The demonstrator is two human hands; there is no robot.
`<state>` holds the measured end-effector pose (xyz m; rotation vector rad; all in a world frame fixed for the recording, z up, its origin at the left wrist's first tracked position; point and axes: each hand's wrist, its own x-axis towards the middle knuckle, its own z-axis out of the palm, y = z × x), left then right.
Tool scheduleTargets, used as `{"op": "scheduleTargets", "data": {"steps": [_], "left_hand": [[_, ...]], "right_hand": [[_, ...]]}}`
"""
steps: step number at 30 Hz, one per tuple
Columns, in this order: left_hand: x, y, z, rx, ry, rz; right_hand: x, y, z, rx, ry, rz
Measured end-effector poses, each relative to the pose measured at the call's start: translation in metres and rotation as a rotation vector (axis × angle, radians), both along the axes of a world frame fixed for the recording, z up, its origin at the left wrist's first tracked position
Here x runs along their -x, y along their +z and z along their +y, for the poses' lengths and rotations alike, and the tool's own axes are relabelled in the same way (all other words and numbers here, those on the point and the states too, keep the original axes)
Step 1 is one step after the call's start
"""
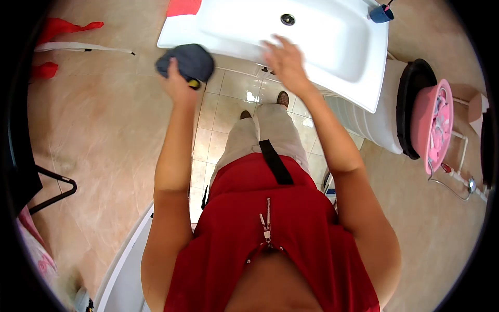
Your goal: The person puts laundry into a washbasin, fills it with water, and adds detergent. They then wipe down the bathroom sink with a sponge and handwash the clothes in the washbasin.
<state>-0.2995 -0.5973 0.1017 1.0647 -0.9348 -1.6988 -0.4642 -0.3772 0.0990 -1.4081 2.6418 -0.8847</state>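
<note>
My left hand [179, 86] grips a rounded dark grey cloth item [188, 61] beside the front left corner of the white sink [228, 46]. A small yellow and black patch shows at its lower edge; its exact kind is unclear. Over the sink's front rim is my right hand [286, 62], slightly blurred, with the fingers spread and nothing in them. Whether it touches the rim cannot be told.
A red cloth [183, 7] lies on the sink's left corner, and a blue cup [382, 14] stands at its far right corner. To the right are a white barrel [366, 112], a black basin [414, 106] and a pink basin [422, 122] holding pink cloth.
</note>
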Motion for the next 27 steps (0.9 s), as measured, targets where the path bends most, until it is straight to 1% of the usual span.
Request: {"op": "scheduleTargets", "data": {"steps": [1, 2, 3, 4, 5, 6, 7, 9, 10, 11, 12, 13, 15, 17, 19, 20, 21, 22, 23, 25, 26, 27], "left_hand": [[-0.002, -0.009, -0.019, 0.06, 0.063, -0.001], [-0.003, -0.019, -0.033, 0.05, 0.09, -0.006], [-0.003, -0.031, -0.048, 0.038, 0.119, -0.013], [-0.004, -0.061, -0.068, -0.059, 0.072, -0.035], [0.004, -0.085, -0.073, -0.158, 0.006, 0.066], [0.013, -0.107, -0.078, -0.256, -0.057, 0.169], [0.021, -0.123, -0.08, -0.349, -0.119, 0.276], [0.057, -0.138, -0.039, -0.318, -0.035, 0.189], [0.065, -0.145, -0.017, -0.336, -0.027, 0.195], [0.072, -0.151, 0.004, -0.351, -0.019, 0.203], [0.076, -0.154, 0.027, -0.411, -0.092, 0.219], [0.078, -0.154, 0.053, -0.475, -0.167, 0.229], [0.091, -0.134, 0.113, -0.57, -0.124, 0.158], [0.097, -0.116, 0.161, -0.627, -0.198, 0.158], [0.093, -0.108, 0.197, -0.638, -0.367, 0.145], [0.089, -0.1, 0.21, -0.629, -0.476, 0.082], [0.084, -0.09, 0.221, -0.565, -0.578, 0.062], [0.076, -0.08, 0.229, -0.528, -0.711, 0.096], [0.068, -0.065, 0.232, -0.491, -0.851, 0.129], [0.064, -0.046, 0.242, -0.283, -0.849, 0.074], [0.065, -0.028, 0.247, -0.24, -0.773, -0.067], [0.071, -0.022, 0.25, -0.116, -0.649, -0.084]], "right_hand": [[0.013, -0.003, 0.023, -0.04, -0.135, 0.235], [0.027, -0.01, 0.049, -0.068, -0.273, 0.314], [0.04, -0.023, 0.083, -0.042, -0.393, 0.357], [0.051, -0.034, 0.115, -0.088, -0.515, 0.349], [0.057, -0.045, 0.145, -0.22, -0.631, 0.366], [0.06, -0.054, 0.17, -0.335, -0.711, 0.291], [0.061, -0.069, 0.19, -0.366, -0.709, 0.227], [0.061, -0.092, 0.22, -0.427, -0.71, 0.1], [0.052, -0.089, 0.213, -0.493, -0.705, 0.126], [0.05, -0.088, 0.209, -0.477, -0.715, 0.115], [0.05, -0.087, 0.206, -0.46, -0.725, 0.103], [0.047, -0.086, 0.205, -0.447, -0.737, 0.088], [0.049, -0.089, 0.206, -0.414, -0.728, 0.085], [0.05, -0.092, 0.207, -0.426, -0.732, 0.096], [0.051, -0.089, 0.205, -0.421, -0.724, 0.067], [0.052, -0.088, 0.205, -0.406, -0.717, 0.047], [0.05, -0.083, 0.205, -0.388, -0.715, 0.027], [0.05, -0.076, 0.207, -0.406, -0.689, 0.004], [0.05, -0.075, 0.212, -0.249, -0.655, -0.059], [0.052, -0.072, 0.228, 0.069, -0.596, -0.17], [0.037, -0.055, 0.233, 0.145, -0.646, -0.202], [0.019, -0.05, 0.246, 0.154, -0.654, -0.187]]}}
